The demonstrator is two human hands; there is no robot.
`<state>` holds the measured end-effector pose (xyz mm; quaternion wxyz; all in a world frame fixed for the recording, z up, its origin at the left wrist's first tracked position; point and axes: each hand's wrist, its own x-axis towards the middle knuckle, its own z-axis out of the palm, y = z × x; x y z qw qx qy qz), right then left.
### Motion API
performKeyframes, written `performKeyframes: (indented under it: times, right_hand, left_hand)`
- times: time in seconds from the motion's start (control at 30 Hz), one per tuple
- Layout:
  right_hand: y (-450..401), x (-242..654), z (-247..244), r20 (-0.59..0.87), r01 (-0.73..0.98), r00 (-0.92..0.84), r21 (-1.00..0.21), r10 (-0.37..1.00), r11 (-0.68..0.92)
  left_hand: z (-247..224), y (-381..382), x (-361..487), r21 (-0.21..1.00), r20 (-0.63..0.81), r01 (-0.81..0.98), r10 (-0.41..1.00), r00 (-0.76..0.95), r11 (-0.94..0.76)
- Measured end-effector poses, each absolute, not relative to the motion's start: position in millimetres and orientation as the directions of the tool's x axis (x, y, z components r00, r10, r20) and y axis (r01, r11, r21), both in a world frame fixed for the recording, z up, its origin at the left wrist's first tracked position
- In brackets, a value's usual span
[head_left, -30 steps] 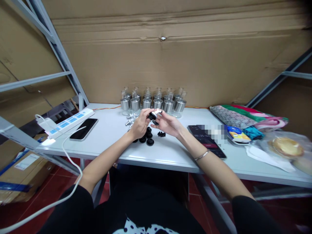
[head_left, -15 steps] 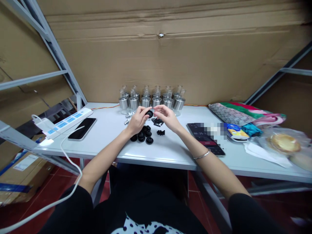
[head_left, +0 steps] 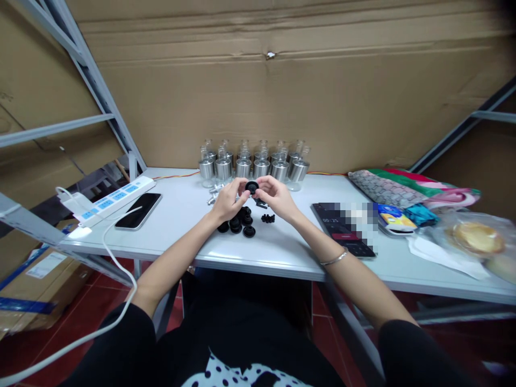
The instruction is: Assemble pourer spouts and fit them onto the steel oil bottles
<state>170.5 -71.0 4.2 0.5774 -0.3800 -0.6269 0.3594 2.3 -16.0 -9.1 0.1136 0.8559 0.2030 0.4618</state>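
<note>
A round black cap (head_left: 252, 187) is held up between my two hands, above the table. My left hand (head_left: 231, 200) is closed on its left side. The fingers of my right hand (head_left: 276, 195) pinch its right edge. Below my left hand lies a pile of similar black caps (head_left: 241, 220). Small black pieces (head_left: 268, 218) sit in a short row to the right of the pile, and more black parts lie partly hidden under my right hand. Small shiny metal parts (head_left: 213, 194) are beyond my left hand.
Glass and metal bottles (head_left: 243, 167) stand in rows at the back of the white table (head_left: 181, 215). At left are a power strip (head_left: 116, 201), a cable and a phone (head_left: 139, 210). A larger phone (head_left: 342, 231), packets and bagged food (head_left: 478, 237) lie right.
My right hand has come in to the black cap and now grips its edge. The cap is turned more toward the camera. The view has shifted slightly.
</note>
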Motion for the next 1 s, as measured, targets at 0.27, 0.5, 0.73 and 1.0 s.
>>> performKeyframes:
  times: [0.27, 0.5, 0.73, 1.0]
  right_hand:
    - [-73, 171, 7, 0.406, 0.077, -0.089, -0.908, 0.909, 0.413]
    - [-73, 167, 3, 0.388, 0.082, -0.073, -0.916, 0.919, 0.393]
    - [-71, 166, -1, 0.402, 0.074, -0.055, -0.911, 0.914, 0.406]
    - [-70, 166, -1, 0.405, 0.075, -0.043, -0.910, 0.913, 0.407]
  left_hand:
    - [-6, -19, 2, 0.529, 0.658, 0.130, 0.502, 0.561, -0.838]
    - [-3, -22, 2, 0.636, 0.592, 0.099, 0.567, 0.573, -0.765]
    - [-2, -24, 4, 0.686, 0.563, 0.107, 0.619, 0.547, -0.719]
    - [0, -27, 5, 0.676, 0.539, 0.165, 0.635, 0.554, -0.718]
